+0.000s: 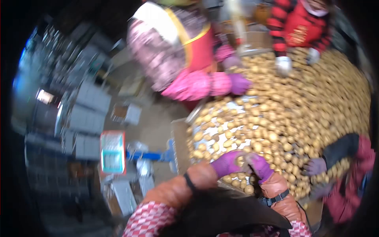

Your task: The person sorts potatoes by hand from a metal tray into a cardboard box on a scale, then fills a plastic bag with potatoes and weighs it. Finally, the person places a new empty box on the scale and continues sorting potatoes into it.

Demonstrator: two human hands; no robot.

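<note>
And here's the big one, the table (180, 143), wearing a heap (319, 94) of round, yellow-brown produce, thick at the far end and on the right, thinner near the left edge, where pale surface shines through! Across it on the left, a co-worker in pink sleeves (169, 51) leans in, purple glove (239, 84) right at the produce. Up top, a co-worker in a red apron (298, 29) has a white glove (283, 65) down on the heap. On the right, a co-worker in maroon (351, 181) reaches in too. Off left, out on the floor side, pale boxes (90, 98) stand stacked, with a red-rimmed teal tray (113, 153) nearer us.

Now the near edge: left hand (227, 163) and right hand (259, 167), both purple-gloved, close together above the heap! The left has its fingers curled round one piece (240, 160), between the two hands. The right's fingertips come right beside it, but they're blurred; whether they grip anything, I can't tell.
</note>
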